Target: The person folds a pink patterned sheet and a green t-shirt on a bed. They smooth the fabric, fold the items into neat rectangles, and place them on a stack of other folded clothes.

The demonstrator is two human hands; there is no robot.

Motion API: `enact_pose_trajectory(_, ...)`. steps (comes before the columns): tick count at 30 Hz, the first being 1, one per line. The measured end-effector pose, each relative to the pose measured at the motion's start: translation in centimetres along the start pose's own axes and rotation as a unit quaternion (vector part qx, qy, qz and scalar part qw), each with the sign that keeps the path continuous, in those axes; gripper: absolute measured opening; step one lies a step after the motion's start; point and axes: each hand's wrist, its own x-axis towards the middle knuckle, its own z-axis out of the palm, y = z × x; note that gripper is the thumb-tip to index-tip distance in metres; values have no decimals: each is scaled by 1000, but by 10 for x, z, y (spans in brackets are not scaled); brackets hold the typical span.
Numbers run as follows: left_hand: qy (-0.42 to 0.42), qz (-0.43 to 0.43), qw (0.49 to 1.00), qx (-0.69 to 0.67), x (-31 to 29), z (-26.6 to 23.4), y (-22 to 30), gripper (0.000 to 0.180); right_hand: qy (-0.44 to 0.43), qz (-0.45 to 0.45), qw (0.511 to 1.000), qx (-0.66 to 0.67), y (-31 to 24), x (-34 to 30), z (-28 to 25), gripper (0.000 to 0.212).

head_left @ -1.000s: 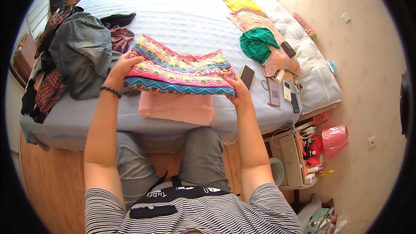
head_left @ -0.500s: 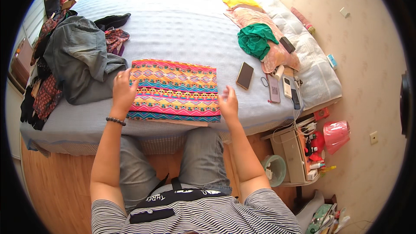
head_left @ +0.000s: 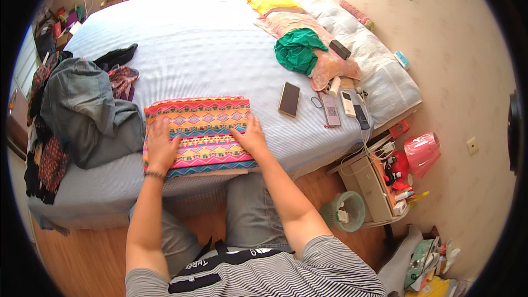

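The folded patterned cloth (head_left: pixel 199 135) lies flat near the bed's (head_left: pixel 198 44) lower edge, centre-left of the frame, its long axis running left to right. Both hands rest palm-down on it with fingers spread: the left hand (head_left: pixel 161 147) on its lower-left part, the right hand (head_left: pixel 251 137) by its right edge. A grey garment (head_left: pixel 91 113) crowds the left side; a phone (head_left: pixel 289 99) lies to the right, with bare sheet above.
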Motion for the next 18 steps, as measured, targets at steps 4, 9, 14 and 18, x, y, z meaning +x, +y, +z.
enact_pose_trajectory(4, 83, -178, 977, -87, -56, 0, -74, 51, -35, 88, 984, 152, 35, -22, -32, 85)
enact_pose_trajectory(9, -83, -335, 702, -623, -24, -27, -47, 48, -217, 196, 827, 481, 18, -12, -31, 64)
enact_pose_trajectory(14, -106, -382, 620, -677, -14, -32, -30, 42, -322, 205, 729, 569, -16, -4, -37, 51)
enact_pose_trajectory(18, -40, -338, 637, -691, -41, -36, -9, 38, -300, 188, 734, 580, -11, -21, -53, 45)
